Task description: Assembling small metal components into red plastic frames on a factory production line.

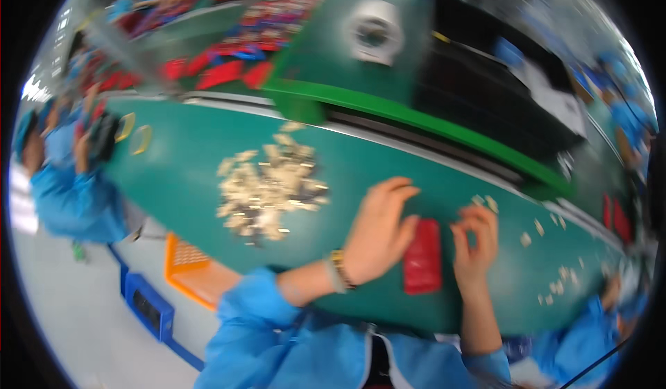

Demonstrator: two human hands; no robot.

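Note:
Just in front of me on the green table lies a flat red rectangular piece [422,257], perhaps a pouch or wallet; blur hides its detail. My left hand [378,233], with bands at its wrist, hovers over its left edge. The fingers there are stretched out, thumb apart, holding nothing. To the right of the red piece is my right hand [476,243]. Its fingers are loosely bent, with a gap inside the thumb, and I see nothing in them. Small pale pieces [484,202] show just beyond those fingertips.
A heap of small cream pieces with shiny metal parts [270,188] sits left of my hands. More loose pieces [562,281] are scattered at right. A green-edged raised conveyor [416,122] runs along the far side. An orange crate [198,271] stands lower left. Co-workers [76,195] sit at both sides.

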